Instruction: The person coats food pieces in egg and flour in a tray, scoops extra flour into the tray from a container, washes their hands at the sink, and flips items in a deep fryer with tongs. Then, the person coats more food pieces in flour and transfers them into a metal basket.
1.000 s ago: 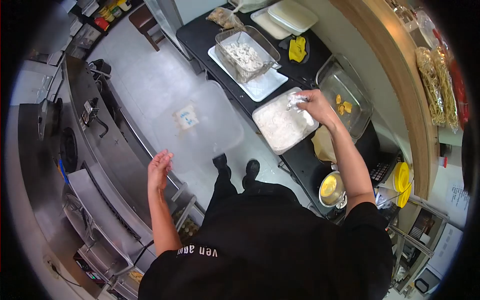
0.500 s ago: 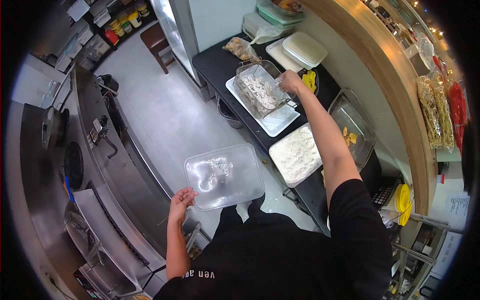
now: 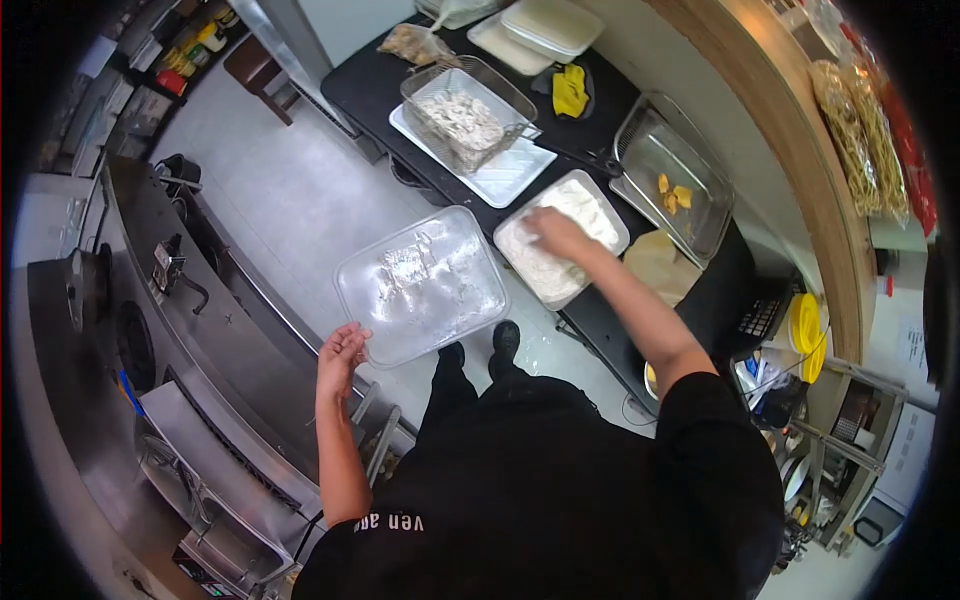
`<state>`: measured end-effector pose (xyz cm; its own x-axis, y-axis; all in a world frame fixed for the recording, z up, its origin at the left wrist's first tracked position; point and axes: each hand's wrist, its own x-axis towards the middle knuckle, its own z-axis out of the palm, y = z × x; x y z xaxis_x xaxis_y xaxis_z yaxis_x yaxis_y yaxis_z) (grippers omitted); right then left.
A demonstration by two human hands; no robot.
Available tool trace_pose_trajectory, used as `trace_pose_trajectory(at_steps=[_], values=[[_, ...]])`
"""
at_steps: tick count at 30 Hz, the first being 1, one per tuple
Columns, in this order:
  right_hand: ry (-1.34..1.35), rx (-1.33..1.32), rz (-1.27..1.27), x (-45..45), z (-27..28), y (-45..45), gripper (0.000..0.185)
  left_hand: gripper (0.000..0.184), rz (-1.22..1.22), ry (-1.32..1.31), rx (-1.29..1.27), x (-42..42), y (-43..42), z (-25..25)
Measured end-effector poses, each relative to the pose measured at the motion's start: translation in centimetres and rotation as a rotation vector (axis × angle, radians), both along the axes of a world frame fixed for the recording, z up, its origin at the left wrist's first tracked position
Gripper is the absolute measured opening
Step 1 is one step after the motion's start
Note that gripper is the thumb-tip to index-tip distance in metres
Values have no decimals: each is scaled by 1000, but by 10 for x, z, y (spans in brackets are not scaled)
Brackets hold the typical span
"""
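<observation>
My left hand [image 3: 342, 355] is closed on the near left corner of a clear plastic lid [image 3: 450, 290], which is held out over the floor. Over a white tub of flour [image 3: 540, 270] on the black counter is my right hand [image 3: 556, 234], its fingers down at the white powder and blurred. Whether it holds anything cannot be made out. Behind the tub, a wire basket [image 3: 470, 115] with flour-coated pieces rests on a white tray [image 3: 515, 172]. To the right, a clear container [image 3: 690, 165] holds several yellow-orange pieces [image 3: 673, 192].
A yellow cloth [image 3: 570, 92], a bag of food pieces [image 3: 415, 43] and lidded containers [image 3: 553, 25] stand at the counter's back. Brown paper [image 3: 660, 265] lies right of the tub. A steel counter [image 3: 215, 340] runs along the left. Noodle packs [image 3: 850, 150] hang at the right.
My right hand has moved back from the wire basket's edge to the flour tub. The lid in my left hand is tilted differently, and the whole view has shifted.
</observation>
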<state>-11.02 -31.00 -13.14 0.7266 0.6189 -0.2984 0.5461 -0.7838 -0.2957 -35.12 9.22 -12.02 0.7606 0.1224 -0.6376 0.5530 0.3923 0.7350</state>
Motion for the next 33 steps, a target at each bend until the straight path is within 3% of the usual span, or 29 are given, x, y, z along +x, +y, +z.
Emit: trace_pose_trajectory(at_steps=[2, 3, 4, 7, 14, 20, 23, 27, 33], values=[[-69, 138, 215, -30, -6, -8, 50, 28, -11, -23, -2, 8, -11, 4], [-99, 188, 221, -43, -2, -14, 32, 30, 12, -4, -28, 9, -20, 5], [-94, 199, 211, -43, -6, -25, 32, 33, 37, 14, -57, 10, -31, 7], [-172, -45, 182, -23, -23, -76, 15, 33, 74, 27, -80, 9, -59, 4], [-282, 342, -71, -8, -39, -72, 36, 33, 146, 5, -108, -2, -91, 1], [-77, 189, -53, -10, -30, -69, 27, 30, 185, -17, -51, -14, -99, 10], [25, 346, -104, 2, 12, -79, 37, 31, 215, -25, -69, -26, -98, 1], [159, 199, -152, 13, 49, -79, 41, 32, 250, -41, -97, -33, -108, 5], [251, 180, -168, 22, 62, -79, 40, 34, 277, -34, -104, -41, -109, 2]])
